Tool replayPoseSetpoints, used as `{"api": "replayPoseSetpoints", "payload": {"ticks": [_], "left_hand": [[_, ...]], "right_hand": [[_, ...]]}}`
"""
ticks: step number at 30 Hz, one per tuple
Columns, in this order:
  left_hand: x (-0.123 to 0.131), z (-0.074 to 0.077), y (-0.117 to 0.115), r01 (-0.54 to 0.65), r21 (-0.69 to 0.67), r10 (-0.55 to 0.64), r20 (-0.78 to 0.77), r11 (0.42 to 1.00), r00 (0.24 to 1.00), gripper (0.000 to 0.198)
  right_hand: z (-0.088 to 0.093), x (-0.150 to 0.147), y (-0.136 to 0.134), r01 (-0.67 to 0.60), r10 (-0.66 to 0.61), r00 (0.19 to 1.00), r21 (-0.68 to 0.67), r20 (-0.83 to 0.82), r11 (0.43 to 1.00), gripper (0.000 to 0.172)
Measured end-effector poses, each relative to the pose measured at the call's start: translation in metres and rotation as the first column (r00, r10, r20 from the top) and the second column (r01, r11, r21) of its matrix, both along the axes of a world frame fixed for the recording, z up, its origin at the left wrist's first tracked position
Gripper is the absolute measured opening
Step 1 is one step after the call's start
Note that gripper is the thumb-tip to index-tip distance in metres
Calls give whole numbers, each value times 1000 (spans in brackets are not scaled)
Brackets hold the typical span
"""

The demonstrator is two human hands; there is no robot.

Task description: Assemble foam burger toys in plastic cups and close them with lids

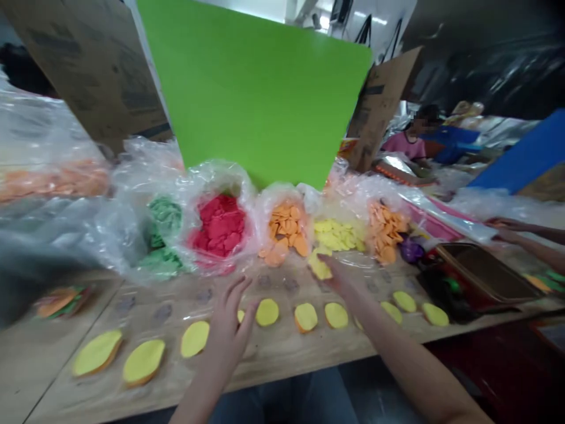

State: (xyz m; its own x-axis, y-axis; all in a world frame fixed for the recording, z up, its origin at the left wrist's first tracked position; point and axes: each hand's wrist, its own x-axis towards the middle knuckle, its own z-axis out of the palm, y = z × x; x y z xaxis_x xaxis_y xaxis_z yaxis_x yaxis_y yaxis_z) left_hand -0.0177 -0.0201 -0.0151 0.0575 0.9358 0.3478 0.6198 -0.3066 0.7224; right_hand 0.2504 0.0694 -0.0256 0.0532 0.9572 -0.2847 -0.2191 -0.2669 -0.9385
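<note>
My right hand [338,277] reaches over the table with its fingers closed on a flat pale-yellow piece [319,265], just in front of a clear bag of yellow pieces [338,235]. Nearer to me, my left hand [229,315] hovers with fingers apart and nothing in it, partly covering a yellow disc. Thin yellow discs with orange beneath lie in a row along the front, among them one [267,312] right of my left hand and one [305,317] farther right. Small greyish round spots [291,284] dot the table behind the row.
Open plastic bags hold green pieces [165,221], red pieces [220,227] and orange pieces [289,224]. A green board [265,94] stands behind them. A dark red tray [485,271] sits at right, near another person's arms [529,235]. A layered stack [62,301] lies at left.
</note>
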Motion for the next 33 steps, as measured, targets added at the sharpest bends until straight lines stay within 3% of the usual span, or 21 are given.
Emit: {"api": "replayPoseSetpoints", "payload": {"ticks": [3, 6, 8, 10, 12, 16, 19, 22, 27, 30, 33], "left_hand": [[11, -8, 13, -6, -68, 6, -2, 998, 1000, 30], [20, -9, 19, -22, -77, 20, -27, 997, 999, 28], [16, -5, 26, -44, -57, 41, -47, 997, 998, 27], [3, 2, 43, -86, -22, 84, -77, 996, 993, 27], [-17, 12, 74, -158, 34, 161, -158, 987, 974, 28], [-49, 30, 164, -301, 116, 323, -371, 946, 871, 40], [-53, 27, 223, -281, 104, 297, -445, 954, 845, 51], [-48, 11, 241, -246, 70, 247, -496, 967, 833, 40], [-43, -19, 198, -188, 63, 192, -540, 980, 820, 26], [-48, -29, 172, -220, 85, 231, -526, 972, 819, 36], [-60, -31, 169, -276, 105, 292, -479, 955, 828, 41]], "right_hand": [[15, 69, 51, 164, -188, 934, 104, 305, 981, 42], [7, 95, 93, 140, -218, 846, 192, 486, 971, 52], [-11, 98, 109, 19, -184, 668, 230, 721, 973, 53], [-30, 98, 117, -144, -173, 273, 218, 946, 965, 47], [-45, 100, 119, -215, -219, 37, 222, 975, 951, 43], [-55, 110, 114, -308, -420, -110, 371, 901, 876, 35], [-56, 116, 103, -428, -526, -89, 444, 846, 787, 30], [-59, 120, 91, -540, -575, -3, 483, 818, 689, 27], [-62, 118, 80, -631, -567, 103, 495, 817, 597, 23], [-58, 103, 78, -646, -537, 145, 490, 831, 585, 22], [-48, 82, 76, -642, -520, 176, 498, 836, 583, 21]]}}
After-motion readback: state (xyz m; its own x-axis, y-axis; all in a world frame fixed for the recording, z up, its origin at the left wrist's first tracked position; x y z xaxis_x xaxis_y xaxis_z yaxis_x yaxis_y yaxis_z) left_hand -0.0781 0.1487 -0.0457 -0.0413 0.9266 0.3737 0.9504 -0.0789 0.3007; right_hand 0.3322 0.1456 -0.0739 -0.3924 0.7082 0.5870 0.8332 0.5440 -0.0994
